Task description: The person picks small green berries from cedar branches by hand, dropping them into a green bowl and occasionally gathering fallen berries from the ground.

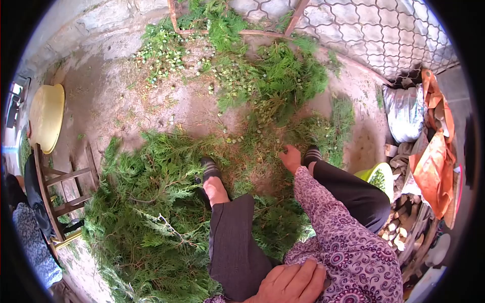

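Note:
My right hand reaches down near the ground beside my right shoe, its fingers bent together over scattered bits of greenery; whatever they may hold is too small to make out. Resting against my patterned right sleeve, close to the body, is my left hand, its fingers lying flat and nothing seen in it. A large heap of green conifer branches spreads to the left of and under my legs. Another pile of cut sprigs lies ahead, with pale small cones strewn to its left.
A yellow basin leans at the left by a wooden frame, with part of another person beyond. Metal mesh stands ahead. On the right are a green bowl, an orange cloth, a white sack and chopped wood.

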### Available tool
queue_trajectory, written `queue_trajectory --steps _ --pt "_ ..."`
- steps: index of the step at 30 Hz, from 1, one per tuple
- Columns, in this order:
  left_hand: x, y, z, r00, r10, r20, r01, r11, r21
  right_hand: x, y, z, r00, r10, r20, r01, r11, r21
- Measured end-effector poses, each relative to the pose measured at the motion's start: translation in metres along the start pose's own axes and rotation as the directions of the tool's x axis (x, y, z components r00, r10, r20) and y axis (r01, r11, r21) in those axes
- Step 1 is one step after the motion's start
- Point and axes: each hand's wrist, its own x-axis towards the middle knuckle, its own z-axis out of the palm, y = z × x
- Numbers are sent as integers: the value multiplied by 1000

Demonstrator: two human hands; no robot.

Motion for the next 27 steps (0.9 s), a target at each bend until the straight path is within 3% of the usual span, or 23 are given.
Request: queue_trajectory --steps 7,9,10,11,12,13,15,16,18,19,21,25,27 --pt "2 -1 2 1000 -10 -27 11 1000 29 -2 -23 6 998 46 -48 -48 998 -51" --pt "0 -2 3 1000 -6 -23 7 999 39 -5 -21 2 977 213 18 -214 977 26" --pt "-1 -2 2 1000 -7 -19 8 999 35 -4 -12 5 977 214 20 -215 976 26" --pt "-1 -2 2 1000 -9 -15 9 1000 30 -2 -4 5 930 291 223 -358 854 377" --pt "-1 -1 2 1000 -10 -15 10 1000 30 -1 2 7 859 274 432 -505 588 632" --pt "-1 -1 2 1000 -11 -13 11 999 33 -3 9 11 859 273 432 -505 588 632" --pt "-1 -2 1 1000 -11 -13 12 999 33 -13 4 6 812 167 560 -574 49 817" --pt "-1 -2 1 1000 -10 -2 10 1000 29 -18 1 3 812 169 559 -574 50 817" --pt "-1 -2 0 1000 -9 10 9 1000 23 -27 -5 -2 782 156 603 -590 -128 798" --pt "-1 -2 -1 1000 -15 21 14 1000 16 -29 -7 -6 782 157 603 -589 -130 797" --pt "-2 -2 -1 999 -21 35 21 1000 8 -31 -10 -13 717 24 697 -652 -331 682" --pt "-1 -1 -1 999 -30 31 29 1000 11 -23 -8 -10 786 6 619 -590 -293 752" --pt "-1 -1 -1 999 -33 27 32 999 16 -12 -9 -11 849 65 524 -504 -194 842"
